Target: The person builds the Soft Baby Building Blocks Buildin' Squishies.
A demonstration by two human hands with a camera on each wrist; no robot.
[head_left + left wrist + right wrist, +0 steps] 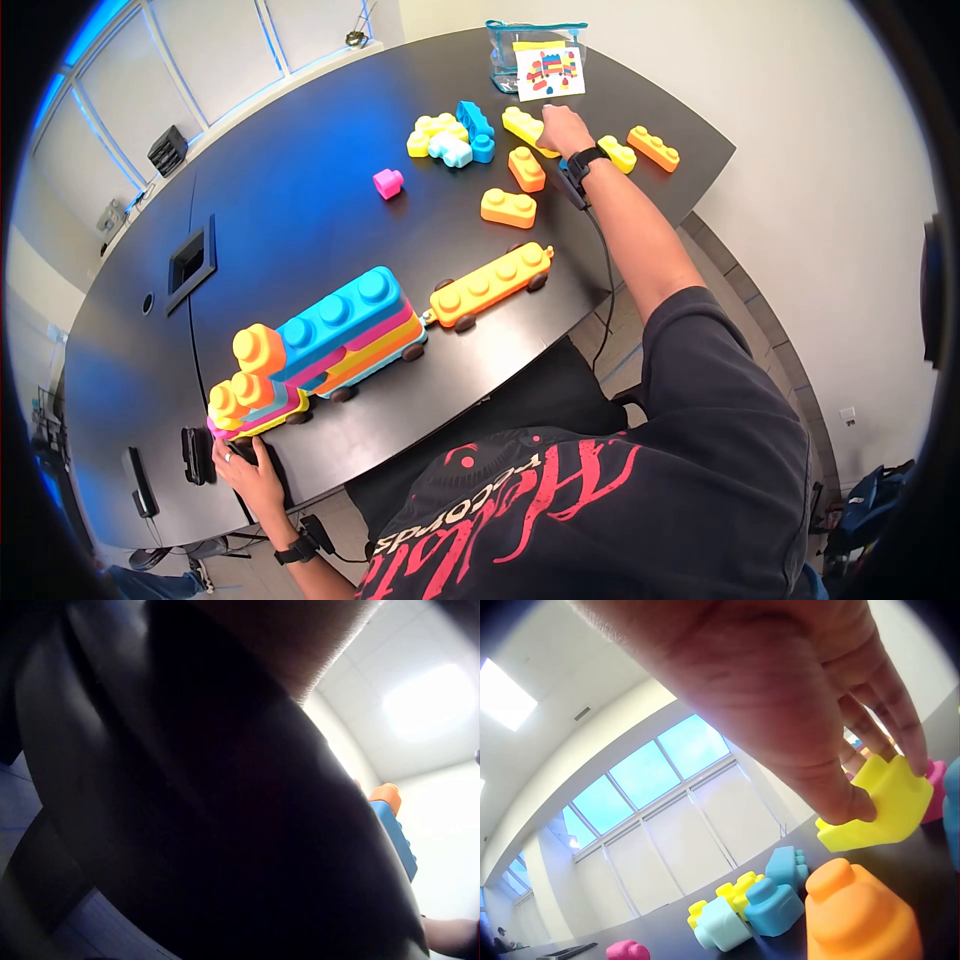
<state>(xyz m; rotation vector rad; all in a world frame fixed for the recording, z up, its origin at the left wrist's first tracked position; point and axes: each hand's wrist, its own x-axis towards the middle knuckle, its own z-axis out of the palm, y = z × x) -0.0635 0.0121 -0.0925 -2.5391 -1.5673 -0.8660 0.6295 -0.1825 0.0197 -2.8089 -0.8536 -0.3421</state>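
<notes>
My right hand [565, 131] reaches to the far right of the table and pinches a long yellow building block [892, 806] between thumb and fingers. Behind that block, in the right wrist view, a pink block [935, 787] peeks out. At the near left edge my left hand [256, 484] lies against the front end of a block train [345, 335], thumb and fingers extended at its base. Stacked blue, pink, orange and yellow blocks form the train, and a flat orange wagon [492, 285] on dark wheels is hitched behind it. The left wrist view mostly shows the dark table underside.
Orange blocks [508, 208] lie near the right hand. Yellow and blue blocks [440, 135] cluster further left, with a pink block [388, 183] before them. A clear bag [505, 70] with a picture card [550, 75] stands at the back. A black case [197, 456] sits beside the left hand.
</notes>
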